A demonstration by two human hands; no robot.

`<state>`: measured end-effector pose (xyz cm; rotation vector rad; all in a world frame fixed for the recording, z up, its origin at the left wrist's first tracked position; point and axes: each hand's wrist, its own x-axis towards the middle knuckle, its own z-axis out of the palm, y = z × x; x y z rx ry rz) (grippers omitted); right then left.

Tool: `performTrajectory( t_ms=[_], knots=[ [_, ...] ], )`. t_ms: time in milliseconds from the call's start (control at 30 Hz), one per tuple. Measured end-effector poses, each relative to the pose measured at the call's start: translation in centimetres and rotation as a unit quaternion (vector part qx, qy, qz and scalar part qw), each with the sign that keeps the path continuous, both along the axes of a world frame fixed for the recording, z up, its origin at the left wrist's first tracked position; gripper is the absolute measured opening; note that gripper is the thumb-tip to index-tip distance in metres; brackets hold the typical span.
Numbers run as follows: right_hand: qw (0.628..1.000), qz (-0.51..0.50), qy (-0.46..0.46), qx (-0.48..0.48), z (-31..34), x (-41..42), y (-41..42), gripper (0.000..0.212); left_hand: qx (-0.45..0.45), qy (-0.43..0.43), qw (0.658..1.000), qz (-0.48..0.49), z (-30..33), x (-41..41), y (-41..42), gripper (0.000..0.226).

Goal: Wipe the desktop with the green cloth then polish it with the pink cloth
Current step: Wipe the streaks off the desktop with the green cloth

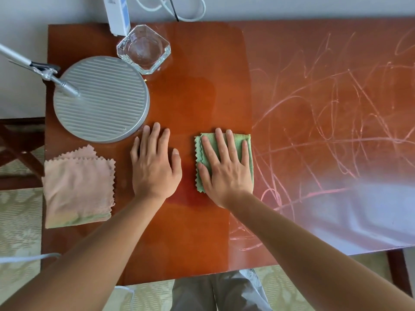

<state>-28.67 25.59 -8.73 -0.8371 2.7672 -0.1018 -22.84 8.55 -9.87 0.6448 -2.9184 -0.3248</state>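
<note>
The table (pixel 202 232) fills the view, glossy brown on its left half, pink scribbles all over its three o'clock side. At ten o'clock stands the round grey lamp base (pixel 105 102), a glass ashtray (pixel 143 49) just beyond it at eleven. The pink cloth (pixel 78 189) lies folded at nine o'clock. Right hand (pixel 224 167) is flat, fingers straight, pressing the green cloth (pixel 246 142) at centre; left hand (pixel 155 164) rests flat and relaxed on bare wood beside it.

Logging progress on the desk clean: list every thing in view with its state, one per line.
Green cloth: folded, flat under right hand.
Left hand: flat on bare wood.
Pink cloth: folded, untouched.
Desktop: left part clean, right part scribbled.
Glass ashtray: empty.
Lamp base: standing.
</note>
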Motion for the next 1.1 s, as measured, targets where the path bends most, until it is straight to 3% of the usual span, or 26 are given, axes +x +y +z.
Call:
performTrajectory(
  t_ms=[300,733,1100],
  knots=[
    [1.000,0.012,0.014,-0.017,-0.2,-7.6,-5.3,0.066,-0.007,-0.019,1.000,0.010,-0.1,-0.1,-0.1,0.056],
    [1.000,-0.008,0.001,-0.030,-0.3,4.4,4.3,0.063,0.009,-0.032,0.999,0.010,0.6,-0.2,0.1,0.064],
    [0.999,-0.037,-0.001,-0.019,-0.2,3.1,2.5,0.064,0.009,-0.038,0.999,0.000,0.5,0.0,-0.1,0.074]
  ],
)
